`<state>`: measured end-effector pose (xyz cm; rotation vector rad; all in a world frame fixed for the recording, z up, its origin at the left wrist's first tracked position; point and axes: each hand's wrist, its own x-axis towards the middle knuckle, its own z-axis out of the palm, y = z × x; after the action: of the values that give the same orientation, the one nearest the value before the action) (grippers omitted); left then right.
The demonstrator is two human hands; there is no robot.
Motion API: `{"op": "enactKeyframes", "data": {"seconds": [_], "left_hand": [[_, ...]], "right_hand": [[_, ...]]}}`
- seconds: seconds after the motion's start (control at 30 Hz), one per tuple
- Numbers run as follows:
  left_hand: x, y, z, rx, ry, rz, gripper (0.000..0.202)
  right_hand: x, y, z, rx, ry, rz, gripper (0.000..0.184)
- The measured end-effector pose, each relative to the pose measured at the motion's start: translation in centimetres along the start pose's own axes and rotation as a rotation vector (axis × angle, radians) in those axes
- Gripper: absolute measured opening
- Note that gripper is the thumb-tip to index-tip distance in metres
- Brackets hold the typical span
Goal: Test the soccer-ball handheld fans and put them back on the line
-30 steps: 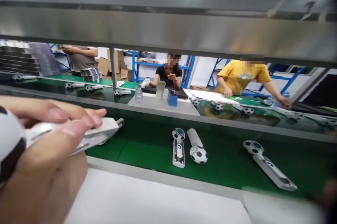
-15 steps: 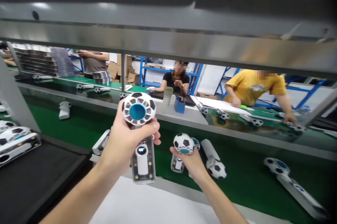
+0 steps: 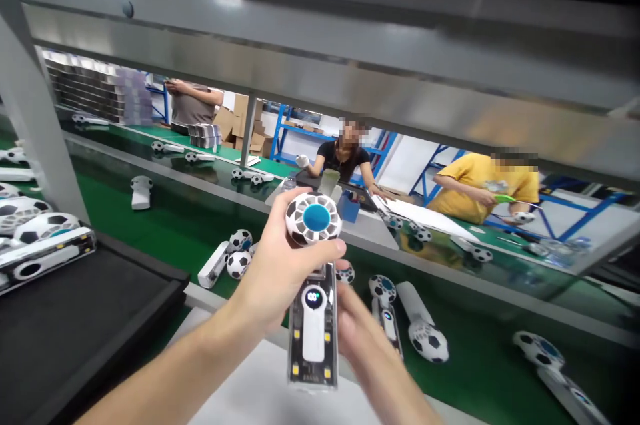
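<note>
My left hand (image 3: 280,265) is wrapped round the neck of a handheld fan (image 3: 313,318), held upright in front of me. The fan has a football-patterned head with a blue centre and a see-through handle with a lit display. My right hand (image 3: 363,338) is beside the handle, with its fingertips partly hidden behind it, so its grip does not show. Just behind the hands, part of another fan head (image 3: 346,273) shows. To the right, a fan with a lit display (image 3: 384,292) and a white-handled fan (image 3: 427,338) lie on the green belt.
A black tray (image 3: 90,325) stands at left, with several fans (image 3: 50,238) behind it. Another fan (image 3: 545,352) lies at right. A metal beam (image 3: 300,52) crosses overhead. Across the belt, co-workers sit or stand, one in a yellow shirt (image 3: 480,185) holding a green-handled tool.
The fan in my left hand has shifted right in view. My right hand has left the other fan and come up beside this one's handle. The view has tilted and turned left.
</note>
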<state>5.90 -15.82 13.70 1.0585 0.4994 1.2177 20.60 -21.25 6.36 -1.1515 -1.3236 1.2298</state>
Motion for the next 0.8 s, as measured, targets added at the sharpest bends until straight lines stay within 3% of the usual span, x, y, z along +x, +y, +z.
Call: {"op": "enactKeyframes", "data": {"seconds": [0.07,0.17,0.3,0.5,0.67,0.8], "left_hand": [[-0.2,0.0,0.0,0.024,-0.001,0.030,0.062],[-0.5,0.1,-0.1,0.067,-0.007,0.069,0.058],[-0.9,0.8,-0.1,0.097,0.004,0.116,0.059],[-1.6,1.3,0.2,0.024,-0.049,0.157,0.059],[-1.6,0.6,0.2,-0.154,-0.082,0.276,0.037],[-1.0,0.3,-0.1,-0.065,0.004,0.274,0.040]], "right_hand": [[-1.7,-2.1,2.6,0.236,-0.081,0.098,0.072],[-3.0,-3.6,4.9,0.293,0.025,0.154,0.078],[-3.1,-4.2,5.3,0.289,0.049,0.114,0.086],[-3.5,-5.4,5.3,0.317,0.008,0.097,0.080],[-4.4,-7.3,5.1,0.242,0.111,-0.136,0.060],[-5.8,-10.9,3.9,0.139,0.323,-0.411,0.045]]}}
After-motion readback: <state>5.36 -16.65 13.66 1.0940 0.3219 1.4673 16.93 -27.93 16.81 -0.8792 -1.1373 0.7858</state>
